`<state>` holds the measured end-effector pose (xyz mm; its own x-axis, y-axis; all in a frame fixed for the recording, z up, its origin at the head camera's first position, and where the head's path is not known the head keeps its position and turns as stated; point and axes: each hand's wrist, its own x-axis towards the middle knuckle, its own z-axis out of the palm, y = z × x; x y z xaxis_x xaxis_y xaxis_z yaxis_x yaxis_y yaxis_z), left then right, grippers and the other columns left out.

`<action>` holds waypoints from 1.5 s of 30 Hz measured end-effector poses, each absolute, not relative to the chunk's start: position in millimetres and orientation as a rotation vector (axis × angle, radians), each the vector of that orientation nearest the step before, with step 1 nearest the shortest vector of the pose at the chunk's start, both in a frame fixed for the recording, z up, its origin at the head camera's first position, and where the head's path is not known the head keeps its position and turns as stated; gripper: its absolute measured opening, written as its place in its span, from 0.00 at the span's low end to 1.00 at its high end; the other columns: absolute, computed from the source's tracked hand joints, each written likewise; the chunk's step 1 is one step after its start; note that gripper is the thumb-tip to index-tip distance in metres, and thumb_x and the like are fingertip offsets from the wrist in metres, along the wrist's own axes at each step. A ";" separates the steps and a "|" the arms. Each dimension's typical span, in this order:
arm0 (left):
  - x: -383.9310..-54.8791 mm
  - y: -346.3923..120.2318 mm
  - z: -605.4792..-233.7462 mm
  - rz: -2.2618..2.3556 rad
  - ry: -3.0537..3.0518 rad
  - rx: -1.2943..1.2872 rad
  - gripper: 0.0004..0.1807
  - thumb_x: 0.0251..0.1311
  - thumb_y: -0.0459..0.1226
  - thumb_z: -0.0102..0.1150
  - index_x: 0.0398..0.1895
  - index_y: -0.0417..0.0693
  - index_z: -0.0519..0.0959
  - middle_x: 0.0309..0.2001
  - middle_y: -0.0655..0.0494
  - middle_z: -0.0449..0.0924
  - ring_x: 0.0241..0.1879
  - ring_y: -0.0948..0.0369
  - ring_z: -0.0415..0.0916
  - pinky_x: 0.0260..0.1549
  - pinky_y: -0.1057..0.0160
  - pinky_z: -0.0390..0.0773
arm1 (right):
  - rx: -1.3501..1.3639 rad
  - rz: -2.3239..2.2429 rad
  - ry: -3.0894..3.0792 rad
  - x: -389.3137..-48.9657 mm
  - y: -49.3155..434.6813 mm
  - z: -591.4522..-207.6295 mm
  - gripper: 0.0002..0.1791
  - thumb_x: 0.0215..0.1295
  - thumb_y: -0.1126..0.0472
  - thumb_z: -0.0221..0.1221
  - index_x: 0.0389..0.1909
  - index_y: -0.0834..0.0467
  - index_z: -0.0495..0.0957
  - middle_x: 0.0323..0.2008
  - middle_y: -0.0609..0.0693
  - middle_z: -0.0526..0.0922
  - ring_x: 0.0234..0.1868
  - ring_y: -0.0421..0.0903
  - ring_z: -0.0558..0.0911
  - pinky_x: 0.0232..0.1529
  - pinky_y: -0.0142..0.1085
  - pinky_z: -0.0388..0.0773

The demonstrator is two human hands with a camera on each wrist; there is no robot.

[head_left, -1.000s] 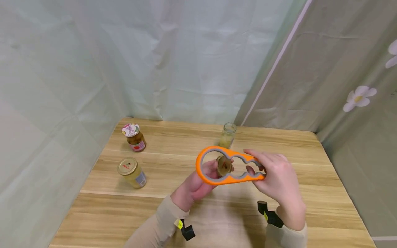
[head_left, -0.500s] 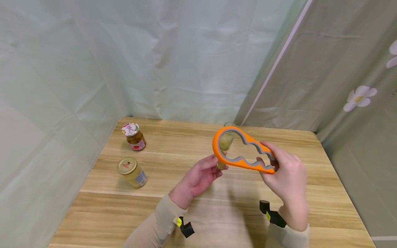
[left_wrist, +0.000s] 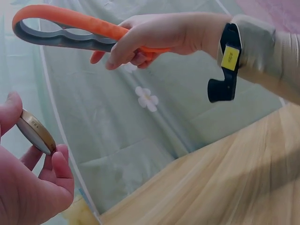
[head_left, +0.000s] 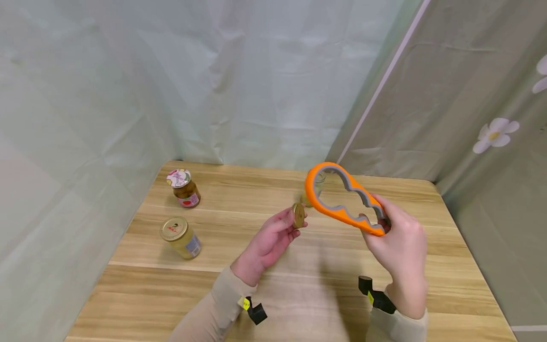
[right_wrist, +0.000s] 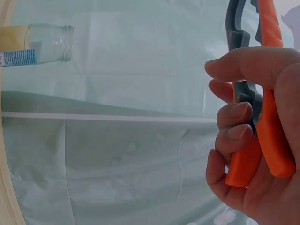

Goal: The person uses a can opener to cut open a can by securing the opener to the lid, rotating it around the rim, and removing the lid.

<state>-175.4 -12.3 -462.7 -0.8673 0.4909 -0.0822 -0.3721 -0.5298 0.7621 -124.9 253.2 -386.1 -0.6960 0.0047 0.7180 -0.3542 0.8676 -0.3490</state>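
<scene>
My left hand (head_left: 271, 240) pinches a gold jar lid (head_left: 298, 215) between thumb and fingers, held on edge above the table; the left wrist view shows the lid (left_wrist: 37, 132) tilted, with its pale inner side. In my right hand (head_left: 399, 240) is an orange jar opener (head_left: 314, 190) with a grey scalloped lining, gripped by its narrow end, its wide loop pointing up and left. Behind that loop stands a lidless glass jar (head_left: 306, 198), partly hidden in the head view. The right wrist view shows this jar (right_wrist: 49, 44) with its bare threaded neck and pale contents.
On the left of the wooden table (head_left: 239, 185) stand two lidded jars: a dark one with a patterned lid (head_left: 185, 189) and, nearer, a yellowish one with a gold lid (head_left: 181, 237). Pale curtains (head_left: 273, 85) hang close behind the table and along its sides.
My right hand has moved the jar opener up and to the right, away from the lid. My left hand has turned the lid on edge and shifted it slightly left and up.
</scene>
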 end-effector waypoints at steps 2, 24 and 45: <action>-175.7 -12.1 -462.4 2.387 1.165 0.191 0.11 0.83 0.40 0.51 0.55 0.49 0.82 0.47 0.58 0.83 0.54 0.58 0.77 0.53 0.63 0.73 | 0.243 0.604 -2.282 -124.9 253.8 -386.3 0.23 0.56 0.60 0.74 0.55 0.58 0.88 0.22 0.45 0.74 0.22 0.43 0.69 0.25 0.33 0.64; -186.9 -4.5 -470.4 2.327 1.564 0.057 0.33 0.67 0.31 0.65 0.75 0.35 0.72 0.65 0.44 0.76 0.51 0.59 0.78 0.56 0.60 0.75 | 0.212 0.600 -2.321 -123.6 254.2 -388.3 0.24 0.54 0.61 0.75 0.55 0.57 0.88 0.22 0.45 0.74 0.22 0.43 0.68 0.23 0.35 0.63; -206.3 16.5 -523.1 1.649 2.640 0.549 0.33 0.58 0.32 0.78 0.68 0.32 0.79 0.60 0.42 0.77 0.58 0.47 0.77 0.63 0.47 0.76 | 0.227 0.603 -2.336 -123.3 252.0 -388.3 0.25 0.53 0.64 0.76 0.55 0.58 0.87 0.22 0.45 0.74 0.22 0.44 0.69 0.22 0.38 0.65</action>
